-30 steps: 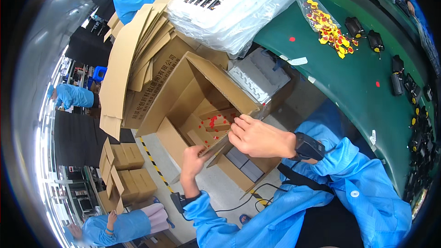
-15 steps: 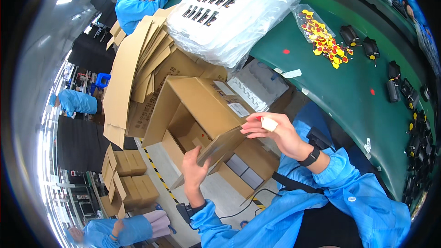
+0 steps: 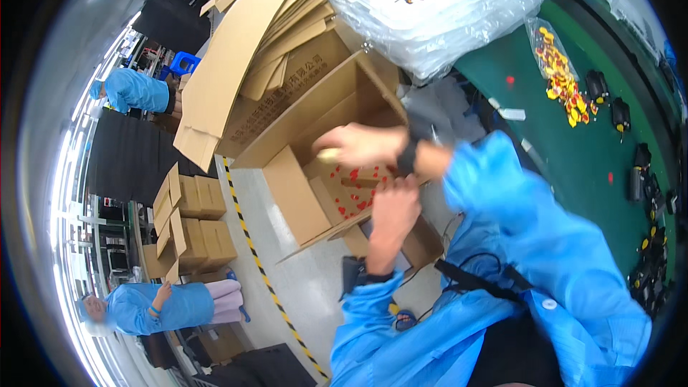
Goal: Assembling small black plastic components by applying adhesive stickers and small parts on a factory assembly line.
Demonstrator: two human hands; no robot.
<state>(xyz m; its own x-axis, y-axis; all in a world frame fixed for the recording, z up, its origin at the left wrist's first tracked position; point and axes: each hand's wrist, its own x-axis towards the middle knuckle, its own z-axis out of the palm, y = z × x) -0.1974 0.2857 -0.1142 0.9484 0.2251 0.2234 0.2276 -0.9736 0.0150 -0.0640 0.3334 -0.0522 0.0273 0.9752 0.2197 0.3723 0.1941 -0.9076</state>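
An open cardboard box (image 3: pixel 297 197) is tilted in front of me, with small red pieces (image 3: pixel 344 208) scattered on its inner bottom. My left hand (image 3: pixel 394 211) has its fingers curled over the box's near edge. Above the opening is my right hand (image 3: pixel 362 145), reaching across from the right and smeared by motion. A pale cover sits on one of its fingers; whether anything is held there is not visible. Both wrists wear black bands.
Flattened cartons (image 3: pixel 236 50) lean behind the box. Wrapped white trays (image 3: pixel 437 21) of black parts stand on the green table (image 3: pixel 502 64), beside yellow-and-red pieces (image 3: pixel 562 75) and several black devices (image 3: pixel 596 87). A co-worker (image 3: pixel 165 308) stands at the left, near stacked cartons (image 3: pixel 197 240).
My right hand has swung left from beside the box to over its opening. The view has shifted, the box is turned, and red pieces show inside. My left hand moved along its edge.
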